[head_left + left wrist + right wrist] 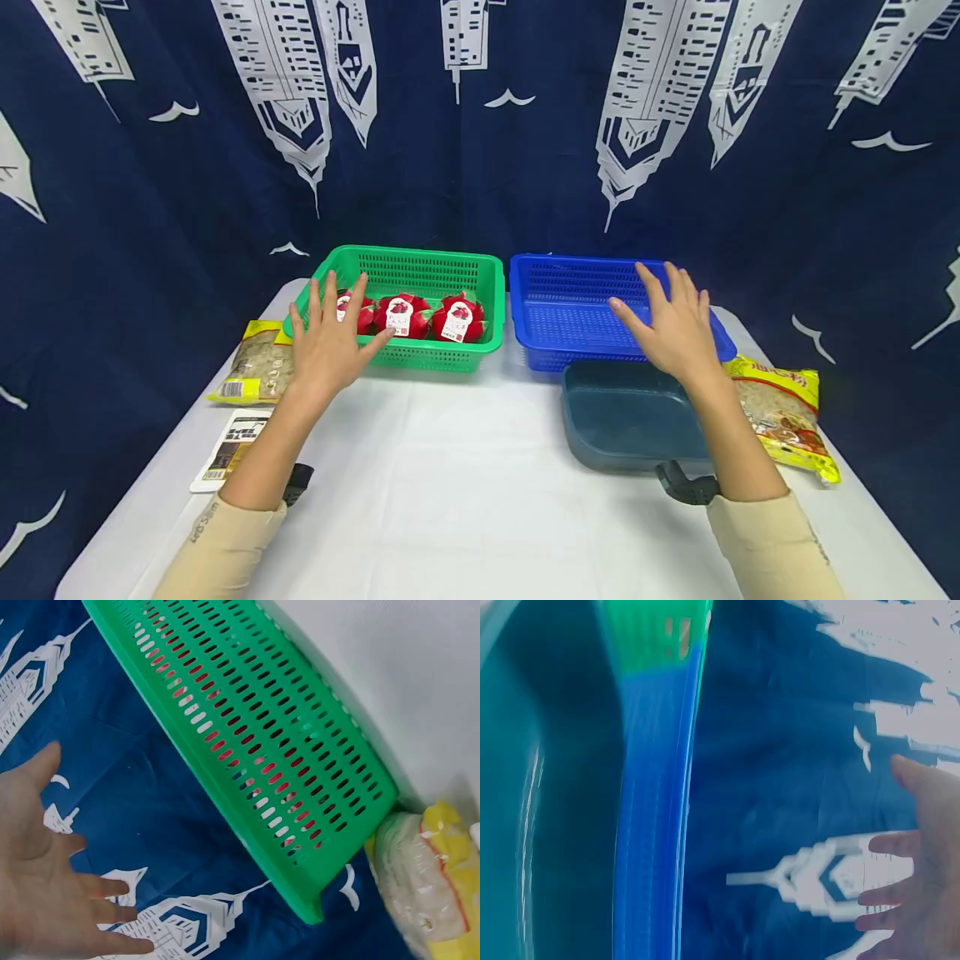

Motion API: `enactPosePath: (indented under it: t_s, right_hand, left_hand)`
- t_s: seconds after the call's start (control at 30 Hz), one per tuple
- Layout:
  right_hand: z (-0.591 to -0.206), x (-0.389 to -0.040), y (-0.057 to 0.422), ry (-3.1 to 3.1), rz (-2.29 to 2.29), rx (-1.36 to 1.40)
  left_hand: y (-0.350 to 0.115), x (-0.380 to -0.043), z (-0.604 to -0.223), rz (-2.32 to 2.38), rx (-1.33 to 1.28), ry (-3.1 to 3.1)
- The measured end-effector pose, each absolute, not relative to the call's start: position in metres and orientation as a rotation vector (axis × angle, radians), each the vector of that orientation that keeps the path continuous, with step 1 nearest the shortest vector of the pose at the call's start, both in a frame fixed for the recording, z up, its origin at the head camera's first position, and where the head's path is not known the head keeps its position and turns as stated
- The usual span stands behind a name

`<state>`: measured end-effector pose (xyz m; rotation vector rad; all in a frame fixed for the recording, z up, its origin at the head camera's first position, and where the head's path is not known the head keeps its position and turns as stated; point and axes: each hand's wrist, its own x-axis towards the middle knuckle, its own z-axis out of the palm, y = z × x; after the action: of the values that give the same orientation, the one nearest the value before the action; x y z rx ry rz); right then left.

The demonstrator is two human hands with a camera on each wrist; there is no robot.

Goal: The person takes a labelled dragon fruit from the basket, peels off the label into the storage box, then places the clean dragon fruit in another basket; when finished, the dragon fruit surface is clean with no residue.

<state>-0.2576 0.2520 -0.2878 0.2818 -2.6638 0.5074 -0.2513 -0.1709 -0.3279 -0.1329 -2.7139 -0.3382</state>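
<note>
Head view: shows three labelled dragon fruits (402, 317) inside the green basket (450, 358), the leftmost partly behind the left hand (327, 346). Left wrist view: shows them only as red and white patches through side slots. Holds left hand raised near green basket, right hand (678, 333) near blue basket (558, 346), thumbs inward, fingers spread wide, gripping nothing. Counted also: one dark teal tray (630, 408), two yellow-edged bags (783, 412), one flat white packet (232, 446).

Fruits (402, 317) in left basket (423, 357); right basket (573, 321) beside it, behind tray (630, 408); left bag (264, 365) and right bag (782, 407) flank them.
</note>
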Motion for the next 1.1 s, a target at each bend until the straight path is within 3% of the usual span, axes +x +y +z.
enactPosePath:
  t_s: [0.33, 0.57, 0.77, 1.1]
  right_hand:
    - [-0.296, -0.293, 0.133, -2.321, 1.020, 0.392]
    - [-0.329, -0.331, 0.058, -2.259, 1.393, 0.355]
    - [-0.362, -0.355, 0.036, -2.378, 1.477, 0.272]
    - [-0.371, -0.373, 0.028, -2.710, 1.303, 0.275]
  left_hand:
    - [-0.170, -0.248, -0.347, -0.610, -0.069, -2.288]
    - [-0.162, -0.248, -0.367, -0.789, 0.264, -2.259]
    - [-0.162, -0.258, -0.385, -1.105, 0.444, -2.376]
    - [-0.160, -0.282, -0.407, -1.502, 0.402, -2.136]
